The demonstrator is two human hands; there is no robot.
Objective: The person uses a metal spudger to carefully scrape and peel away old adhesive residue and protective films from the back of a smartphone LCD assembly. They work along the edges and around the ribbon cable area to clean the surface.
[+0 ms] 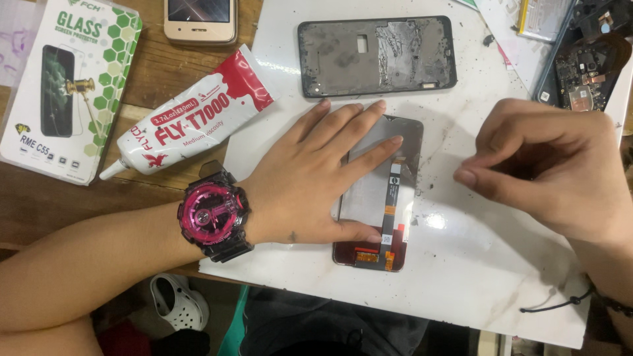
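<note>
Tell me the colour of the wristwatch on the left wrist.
The wristwatch has a glossy pink-magenta face and bezel on a black case and strap, seen in the head view.

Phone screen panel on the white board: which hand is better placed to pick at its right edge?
Right. The right hand hovers pinched beside the screen panel, free. The left hand lies flat on it, pinning it.

Thing: phone screen part [381, 198], flat, back side up
Look: grey back, thin strip down it, dark red bottom
Place: middle of the frame, on white board [461, 264]
</note>
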